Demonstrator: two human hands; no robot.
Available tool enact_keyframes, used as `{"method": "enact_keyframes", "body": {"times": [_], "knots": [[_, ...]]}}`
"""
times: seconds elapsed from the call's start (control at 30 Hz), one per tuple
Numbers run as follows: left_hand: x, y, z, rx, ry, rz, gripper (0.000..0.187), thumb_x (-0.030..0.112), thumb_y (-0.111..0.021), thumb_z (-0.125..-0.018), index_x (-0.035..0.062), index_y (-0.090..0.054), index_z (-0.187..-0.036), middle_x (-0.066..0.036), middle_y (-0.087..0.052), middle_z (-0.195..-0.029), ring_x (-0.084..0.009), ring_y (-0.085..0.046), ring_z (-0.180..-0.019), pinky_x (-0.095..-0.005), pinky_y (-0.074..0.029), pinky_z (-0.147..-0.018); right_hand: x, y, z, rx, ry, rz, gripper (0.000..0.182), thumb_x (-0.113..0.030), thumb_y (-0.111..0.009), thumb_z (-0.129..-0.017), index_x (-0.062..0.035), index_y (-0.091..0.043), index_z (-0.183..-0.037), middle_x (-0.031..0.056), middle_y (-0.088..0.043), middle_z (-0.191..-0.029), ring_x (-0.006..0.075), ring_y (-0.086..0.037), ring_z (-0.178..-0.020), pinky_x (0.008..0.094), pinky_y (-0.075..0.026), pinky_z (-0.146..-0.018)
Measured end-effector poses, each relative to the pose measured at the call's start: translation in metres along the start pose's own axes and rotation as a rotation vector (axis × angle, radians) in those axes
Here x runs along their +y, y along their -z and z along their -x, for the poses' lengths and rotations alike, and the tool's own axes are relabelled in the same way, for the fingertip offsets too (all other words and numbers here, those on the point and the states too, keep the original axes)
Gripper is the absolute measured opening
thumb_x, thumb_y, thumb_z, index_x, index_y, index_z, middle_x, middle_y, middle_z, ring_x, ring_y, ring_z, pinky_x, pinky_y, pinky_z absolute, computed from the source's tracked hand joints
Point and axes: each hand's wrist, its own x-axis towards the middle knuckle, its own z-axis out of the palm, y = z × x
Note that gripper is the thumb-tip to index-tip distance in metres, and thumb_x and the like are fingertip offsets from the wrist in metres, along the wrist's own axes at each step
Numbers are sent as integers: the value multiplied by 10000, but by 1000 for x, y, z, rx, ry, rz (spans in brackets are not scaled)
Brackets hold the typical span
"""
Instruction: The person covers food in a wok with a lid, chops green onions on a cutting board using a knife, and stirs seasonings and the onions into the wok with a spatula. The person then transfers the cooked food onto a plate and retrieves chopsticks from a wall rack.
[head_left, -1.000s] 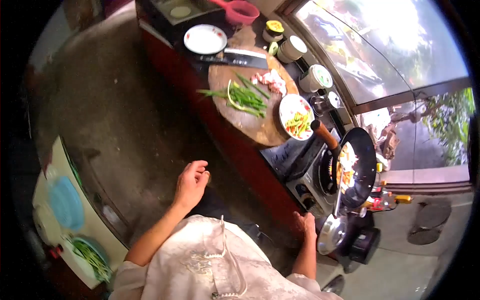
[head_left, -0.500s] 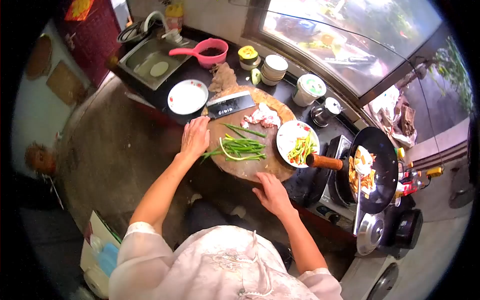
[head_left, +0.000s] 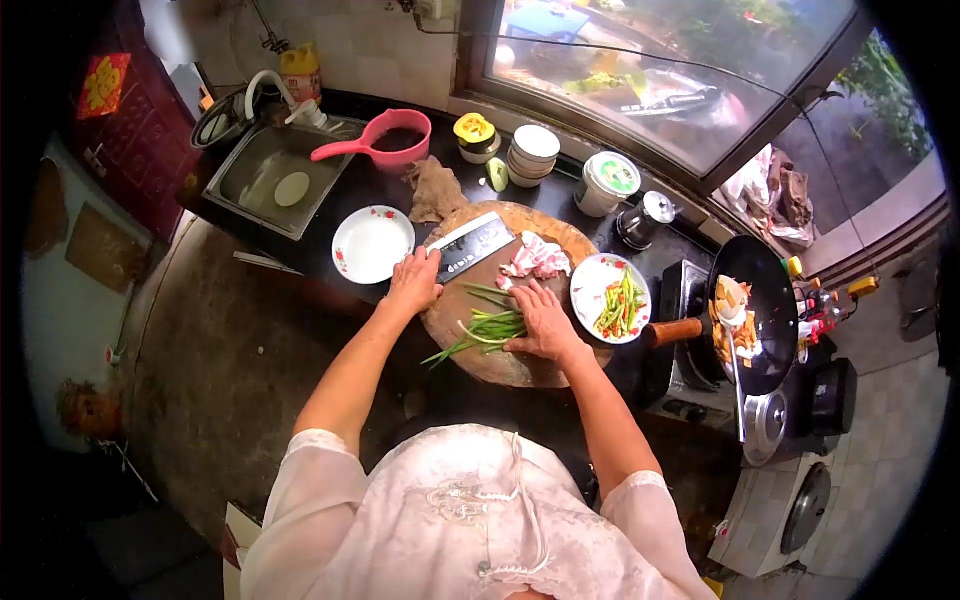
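My left hand (head_left: 415, 281) is closed at the handle end of a cleaver (head_left: 476, 248), whose wide blade lies flat on the round wooden chopping board (head_left: 545, 375). My right hand (head_left: 546, 323) curves over the right end of a bunch of green onions (head_left: 488, 328), thumb on the near side and fingers on the far side. Their cut ends under the palm are hidden. Just beyond my right fingertips sits a piece of raw, fatty meat (head_left: 537, 258). A plate of sliced green and red peppers (head_left: 620, 305) stands against the board's right side.
An empty white plate (head_left: 372, 245) lies left of the board. Behind are a cloth (head_left: 435, 190), a pink ladle (head_left: 400, 140), stacked bowls (head_left: 535, 145) and a lidded tub (head_left: 605, 185). A wok (head_left: 775, 310) holding food stands right, its wooden handle (head_left: 672, 332) pointing inward. A sink (head_left: 235, 180) is left.
My right hand has moved from the board's near edge up onto the green onions. My left hand has come onto the cleaver's handle. The view has turned slightly.
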Motion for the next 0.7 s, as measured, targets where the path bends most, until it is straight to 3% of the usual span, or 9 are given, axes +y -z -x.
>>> {"method": "enact_keyframes", "body": {"times": [0.07,0.1,0.23,0.37,0.47,0.53,0.6,0.7], "knots": [[-1,0,0,-46,20,23,621,177,-788,-724,49,-452,-1230,-191,-548,-1150,-393,-548,-1086,-510,-458,-869,-3,-1,2,11,-9,-23,879,-407,-818,-683,-49,-413,-1375,190,-532,-1289,402,-454,-1249,488,-314,-1095],[-4,-5,-1,-57,6,71,624,174,-785,-710,26,-436,-1206,-240,-549,-1158,-431,-554,-1059,-508,-467,-880,-6,-2,5,40,-8,-12,792,-361,-807,-697,-59,-439,-1330,173,-544,-1232,381,-479,-1195,479,-338,-1039],[-11,-14,-2,-12,-6,116,534,157,-721,-740,22,-436,-1171,-247,-560,-1120,-450,-559,-1028,-499,-474,-880,-27,-13,30,215,-27,40,450,-224,-763,-748,-89,-539,-1115,106,-572,-985,300,-554,-982,434,-417,-799],[6,2,18,184,39,270,460,157,-650,-774,33,-439,-1163,-251,-571,-1071,-450,-568,-1003,-499,-472,-868,-38,-23,42,267,-349,58,464,-260,-768,-741,-74,-541,-1101,106,-577,-1000,298,-557,-983,438,-432,-779],[22,28,42,219,43,402,397,150,-615,-834,26,-467,-1181,-247,-585,-1024,-464,-597,-929,-516,-503,-787,-48,-10,40,205,-413,42,571,-278,-766,-756,-83,-525,-1236,102,-590,-1070,306,-549,-1016,463,-422,-815],[34,47,64,240,-8,516,341,145,-612,-857,25,-497,-1155,-240,-595,-1026,-458,-598,-937,-508,-500,-784,-54,-4,37,250,-364,63,583,-301,-762,-757,-87,-522,-1243,98,-591,-1089,294,-549,-1023,462,-418,-819],[50,57,88,240,-58,569,250,96,-599,-886,-7,-539,-1106,-239,-613,-1040,-424,-599,-981,-444,-495,-817,-57,-2,35,252,-313,80,583,-314,-755,-761,-92,-522,-1248,95,-589,-1084,281,-550,-1015,455,-413,-814],[75,63,122,169,-39,582,239,89,-596,-890,-3,-539,-1103,-239,-619,-1028,-440,-607,-951,-459,-507,-780,-56,-3,33,212,-260,121,538,-285,-734,-764,-93,-535,-1226,90,-580,-1033,269,-550,-983,440,-403,-793]]}}
